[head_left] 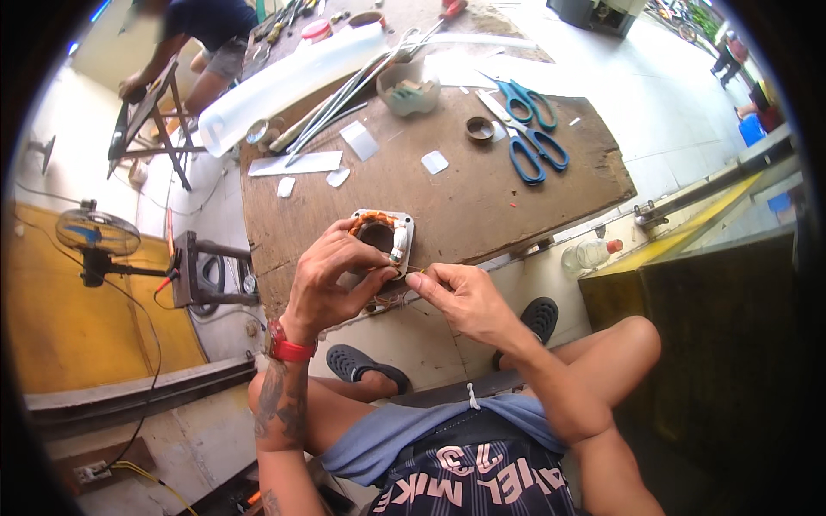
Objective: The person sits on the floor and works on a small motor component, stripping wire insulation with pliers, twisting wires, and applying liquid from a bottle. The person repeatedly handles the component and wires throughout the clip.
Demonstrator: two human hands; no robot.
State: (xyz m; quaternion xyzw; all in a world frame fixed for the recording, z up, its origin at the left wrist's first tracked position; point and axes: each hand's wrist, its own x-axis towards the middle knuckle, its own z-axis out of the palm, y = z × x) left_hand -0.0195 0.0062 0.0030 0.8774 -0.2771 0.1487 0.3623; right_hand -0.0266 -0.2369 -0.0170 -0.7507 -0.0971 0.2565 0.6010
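Head view shows a wire-wound ring (402, 237) at the frame's centre, near the edge of the table (490, 219), the left hand (331, 265) gripping and partly hiding it, the right hand (469, 297) pinching a thin wire (416, 270), with rods (338, 107), a bowl (406, 104) and scissors (519, 131) above.

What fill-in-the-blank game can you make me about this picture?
The left hand touches the coil-wound part; the watch on its wrist is ____.
On the table lie ____ pairs of scissors.
The fan stands on the picture's ____ side.

Missing words: red; two; left.
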